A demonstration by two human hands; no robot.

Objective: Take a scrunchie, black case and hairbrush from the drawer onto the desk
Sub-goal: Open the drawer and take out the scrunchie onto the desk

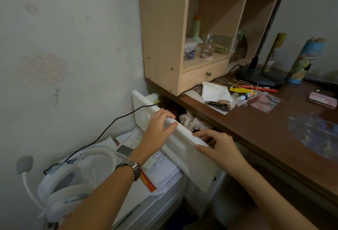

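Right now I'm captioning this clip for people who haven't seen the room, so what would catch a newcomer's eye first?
First, the two hands on the white drawer front at centre: the left hand grips its top edge, the right hand holds its near corner. Inside the partly open drawer, a pale crumpled fabric shows. Beyond, the brown desk carries scattered clutter below a wooden shelf unit, and white headphones lie at lower left.

panelled drawer front (175, 138): white
wooden desk top (256, 120): dark reddish brown
shelf unit (164, 28): pale beige woodgrain
wallpaper (64, 46): off-white, faint pink flowers
headset (73, 174): white
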